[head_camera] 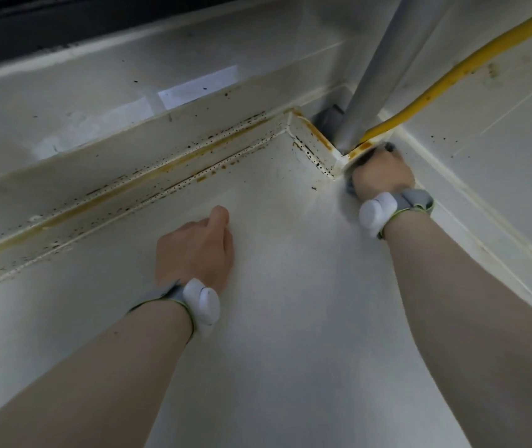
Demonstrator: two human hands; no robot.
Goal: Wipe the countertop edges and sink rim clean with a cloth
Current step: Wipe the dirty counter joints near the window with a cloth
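A pale countertop (290, 318) fills most of the frame, its raised back edge (148, 176) — speckled dark and streaked rust-brown — running from lower left to a corner at upper right, where a grey pipe (384, 69) and a yellow hose (465, 67) come down. The right hand (382, 176) grips a dark cloth (363, 160) against that corner. The left hand (195, 250) rests on the counter at centre, fingers curled under, holding nothing — both wrists wear white-tabbed bands.
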